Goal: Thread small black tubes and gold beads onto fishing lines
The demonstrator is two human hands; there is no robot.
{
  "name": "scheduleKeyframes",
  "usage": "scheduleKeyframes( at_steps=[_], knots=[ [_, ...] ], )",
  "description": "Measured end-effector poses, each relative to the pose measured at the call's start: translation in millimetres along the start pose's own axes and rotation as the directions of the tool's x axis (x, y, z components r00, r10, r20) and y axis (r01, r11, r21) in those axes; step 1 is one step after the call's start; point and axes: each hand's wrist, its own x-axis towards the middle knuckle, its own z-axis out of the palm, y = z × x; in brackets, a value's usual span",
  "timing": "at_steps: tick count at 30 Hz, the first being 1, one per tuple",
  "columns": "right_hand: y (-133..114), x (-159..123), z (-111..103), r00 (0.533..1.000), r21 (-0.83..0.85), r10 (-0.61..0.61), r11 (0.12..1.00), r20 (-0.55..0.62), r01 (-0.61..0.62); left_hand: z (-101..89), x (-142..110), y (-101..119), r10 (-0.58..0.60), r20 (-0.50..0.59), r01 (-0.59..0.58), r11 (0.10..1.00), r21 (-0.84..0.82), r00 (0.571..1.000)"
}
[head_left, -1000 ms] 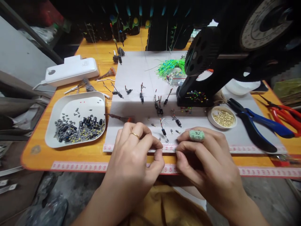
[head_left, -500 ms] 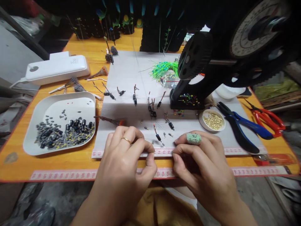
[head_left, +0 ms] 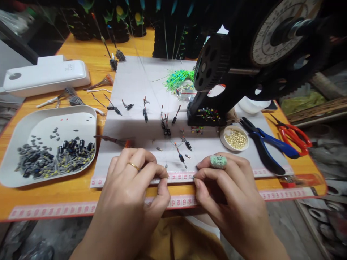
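Note:
My left hand (head_left: 130, 195) and my right hand (head_left: 230, 195) hover at the front edge of a grey mat (head_left: 151, 119), over a pink measuring tape (head_left: 179, 177). Both are closed in a pinch, fingertips facing each other a short gap apart. What they pinch is too fine to make out. The left hand wears a gold ring, and a green lump (head_left: 218, 161) sits on a finger of the right hand. Just beyond the fingertips lie small black-and-red float pieces (head_left: 181, 157).
A white tray (head_left: 16, 180) of small grey and black parts sits at left, a white box (head_left: 46, 76) behind it. A black geared winder (head_left: 217, 72) stands at right, with a dish of gold beads (head_left: 234, 138), blue pliers (head_left: 265, 144) and red scissors (head_left: 294, 135).
The view has swung to the right, so everything on the table shifted left in frame. Both hands keep the same pinch over the tape, a little farther apart.

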Motion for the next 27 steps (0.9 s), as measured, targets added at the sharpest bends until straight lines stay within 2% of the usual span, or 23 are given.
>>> scheduleKeyframes(
  at_steps=[6,12,27],
  knots=[
    [-0.1,0.2,0.5,1.0,-0.02,0.011,1.0,0.01,-0.011,0.1,0.3,2.3,0.002,-0.007,-0.002,1.0,-0.002,1.0],
    [-1.4,0.5,-0.9,1.0,-0.058,0.007,0.998,0.013,-0.006,-2.6,0.9,5.2,-0.065,0.039,0.065,0.998,0.005,0.997],
    [0.3,-0.2,-1.0,1.0,-0.08,-0.027,0.996,0.016,0.029,-1.8,2.3,0.4,-0.065,0.038,0.066,0.997,-0.048,0.997]
  ],
)
